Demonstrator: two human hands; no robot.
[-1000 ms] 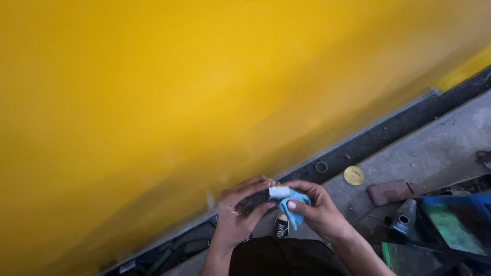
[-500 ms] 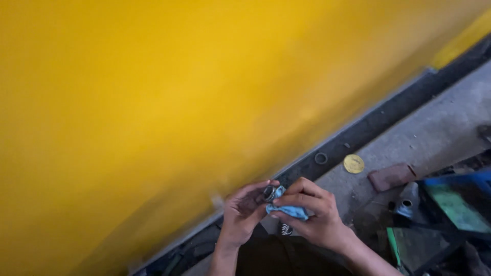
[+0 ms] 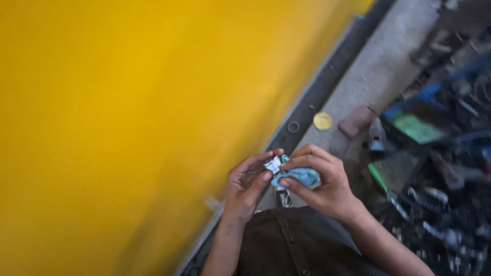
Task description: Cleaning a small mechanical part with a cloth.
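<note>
- Clearly the biggest thing is the yellow panel (image 3: 128, 117); it fills the left side of the view, and a dark rail (image 3: 327, 82) runs along its lower edge
- Then the grey concrete floor (image 3: 378, 66) at the right, with a heap of blurred tools and parts (image 3: 440, 168); I cannot tell what each one is
- Next, the right hand (image 3: 319, 181) is clenched around a crumpled blue cloth (image 3: 302, 176), fingers pressing it against the piece
- Opposite, the left hand (image 3: 248, 184) pinches a small white and metal part (image 3: 272, 164) between thumb and fingertips, in front of the chest
- To wipe well, I think the left hand should grip firm and turn the part slowly, so the cloth reaches every side
- Smallest, a round yellow disc (image 3: 322, 120) and a metal ring (image 3: 293, 126) lie near the rail
</note>
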